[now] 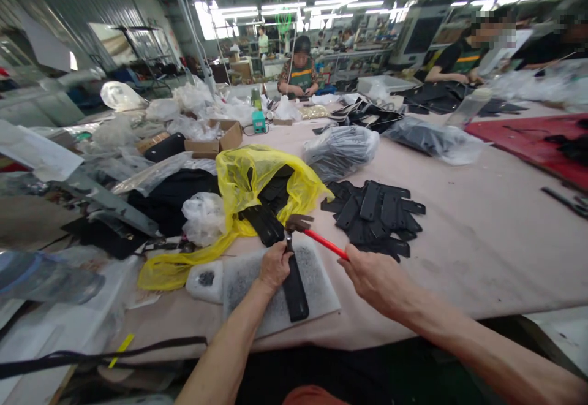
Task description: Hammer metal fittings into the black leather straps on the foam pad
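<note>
My right hand [367, 273] is closed round the red handle of a claw hammer [327, 244]. The hammer's dark head is at the top of a short metal punch [289, 241]; I cannot tell whether they touch. My left hand [274, 265] pinches this punch upright over the far end of a long black strap-like piece [296, 291]. Under the piece lies a whitish, grey-speckled pad [250, 288]. Right of it is a pile of similar black pieces [374, 212]. More black pieces [264, 222] stick out of a yellow plastic bag [236, 175] beyond my left hand.
A small white block [205, 281] stands left of the pad. Clear bags of dark goods [342, 151], a cardboard box [225, 138] and a teal device [258, 122] lie farther back. A red board [528, 141] is at right. Co-workers [301, 74] sit across the table.
</note>
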`<state>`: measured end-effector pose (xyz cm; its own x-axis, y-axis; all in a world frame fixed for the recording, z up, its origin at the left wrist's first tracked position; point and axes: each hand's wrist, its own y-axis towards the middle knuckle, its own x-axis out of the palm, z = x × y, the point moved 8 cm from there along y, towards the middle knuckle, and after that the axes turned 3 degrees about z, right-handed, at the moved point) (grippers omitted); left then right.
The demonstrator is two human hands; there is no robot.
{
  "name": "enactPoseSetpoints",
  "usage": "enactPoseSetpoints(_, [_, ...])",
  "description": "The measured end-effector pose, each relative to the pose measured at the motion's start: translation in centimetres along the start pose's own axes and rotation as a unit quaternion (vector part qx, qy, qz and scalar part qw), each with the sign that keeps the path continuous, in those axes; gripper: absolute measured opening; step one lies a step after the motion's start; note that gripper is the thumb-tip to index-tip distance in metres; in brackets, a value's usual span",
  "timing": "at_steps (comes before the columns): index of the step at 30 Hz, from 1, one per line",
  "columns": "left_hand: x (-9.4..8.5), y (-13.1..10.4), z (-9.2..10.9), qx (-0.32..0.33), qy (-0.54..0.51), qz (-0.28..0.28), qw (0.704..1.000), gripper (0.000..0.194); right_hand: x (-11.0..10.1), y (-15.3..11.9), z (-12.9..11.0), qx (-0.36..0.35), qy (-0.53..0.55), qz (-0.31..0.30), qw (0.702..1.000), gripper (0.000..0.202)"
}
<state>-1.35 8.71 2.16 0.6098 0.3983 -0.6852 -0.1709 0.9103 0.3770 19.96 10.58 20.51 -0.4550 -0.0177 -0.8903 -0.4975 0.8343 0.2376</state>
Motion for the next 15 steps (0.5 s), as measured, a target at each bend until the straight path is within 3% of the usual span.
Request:
enactPoseSetpoints(1, [0.0,0.0,0.0,0.0,0.005,0.0,1.0,0.008,1.5,-0.5,0.9,0.004,-0.028,-0.055,0.998,0.03])
enactPoseSetpoints(3, [0.0,-0.1,-0.1,-0.003,0.012,0.001,1.0,0.007,3.2,-1.2,3.5,0.051,-0.051,-0.107,0.992,0.026])
enactPoseSetpoints(6, [0.0,-0.1,-0.1,-0.006,0.006,0.004,1.0,0.007,5.7,-1.8,7.6,0.139,-0.008,-0.12,0.983,0.03])
enactPoseSetpoints(10, [-0.3,-0.1,0.1,-0.012,-0.019,-0.002,1.0,0.008,11.1,-3.0,11.9,0.204,-0.022,-0.156,0.966,0.035])
enactPoseSetpoints(13, [-0.5,-0.4,0.2,-0.027,-0.036,-0.018,0.999,0.01,13.2,-3.7,12.3,0.199,-0.086,-0.13,0.968,0.03])
enactPoseSetpoints(15, [-0.7,-0.9,0.2,-0.036,-0.044,-0.018,0.998,0.021,13.1,-3.4,10.1,0.144,-0.125,-0.071,0.979,0.038])
